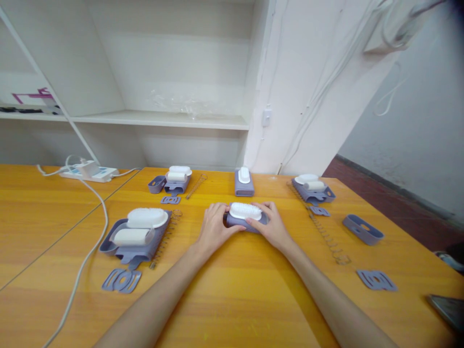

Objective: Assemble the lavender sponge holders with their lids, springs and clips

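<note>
An assembled unit [245,216], a grey-blue base with a white ribbed cap on top, sits on the yellow wooden table [232,299] straight ahead. My left hand [213,227] grips its left end and my right hand [273,226] grips its right end, fingers wrapped around the base. Both forearms reach in from the bottom edge. The base's underside is hidden by my fingers.
Sets of loose grey-blue and white parts lie at the near left [134,237], back left [176,180] and back right [313,188]. Another assembled unit [243,182] stands behind. Long springs [326,232], flat plates [377,279], a tray [362,229] and a power strip [89,171] with a cable.
</note>
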`<state>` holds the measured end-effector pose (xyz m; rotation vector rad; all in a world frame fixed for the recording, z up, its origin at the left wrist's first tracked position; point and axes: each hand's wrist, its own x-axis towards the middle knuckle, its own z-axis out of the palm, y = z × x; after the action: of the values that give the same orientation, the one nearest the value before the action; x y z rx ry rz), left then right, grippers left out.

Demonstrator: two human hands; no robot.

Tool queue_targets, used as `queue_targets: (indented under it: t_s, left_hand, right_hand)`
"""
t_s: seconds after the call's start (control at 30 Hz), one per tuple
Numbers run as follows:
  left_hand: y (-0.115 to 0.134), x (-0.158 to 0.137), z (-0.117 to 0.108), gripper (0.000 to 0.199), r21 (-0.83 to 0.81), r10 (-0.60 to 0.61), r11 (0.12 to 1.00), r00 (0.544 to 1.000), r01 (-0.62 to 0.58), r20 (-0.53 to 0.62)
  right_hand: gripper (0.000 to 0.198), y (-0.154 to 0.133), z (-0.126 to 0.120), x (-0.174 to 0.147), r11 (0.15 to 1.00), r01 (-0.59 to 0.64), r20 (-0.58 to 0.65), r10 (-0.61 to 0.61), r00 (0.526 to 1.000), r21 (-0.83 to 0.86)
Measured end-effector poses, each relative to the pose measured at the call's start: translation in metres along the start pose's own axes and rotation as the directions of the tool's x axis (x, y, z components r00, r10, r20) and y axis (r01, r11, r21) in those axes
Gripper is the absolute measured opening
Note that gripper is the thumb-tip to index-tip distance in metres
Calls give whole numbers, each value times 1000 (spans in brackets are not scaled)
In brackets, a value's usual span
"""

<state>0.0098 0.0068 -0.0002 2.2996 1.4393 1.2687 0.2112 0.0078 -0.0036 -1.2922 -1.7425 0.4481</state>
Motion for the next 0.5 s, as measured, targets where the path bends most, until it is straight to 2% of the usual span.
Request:
queue_targets:
  t_s: [0.23, 0.4, 0.5]
  left_hand:
    - [6, -2, -3, 54, 39, 5, 999, 1000, -5, -6]
    - [7, -3, -5, 52, 62, -22, 998, 999, 25, -35]
    - [4, -1, -4, 57, 1, -52, 999, 998, 52, -28]
  right_hand:
    - [47, -2, -1, -1, 1000, -2, 6, 2, 1000, 3]
    - [78, -7, -5, -3, 1000, 7, 89, -5, 996, -16]
    - [87, -10, -8, -4, 998, 54, 175, -49, 983, -26]
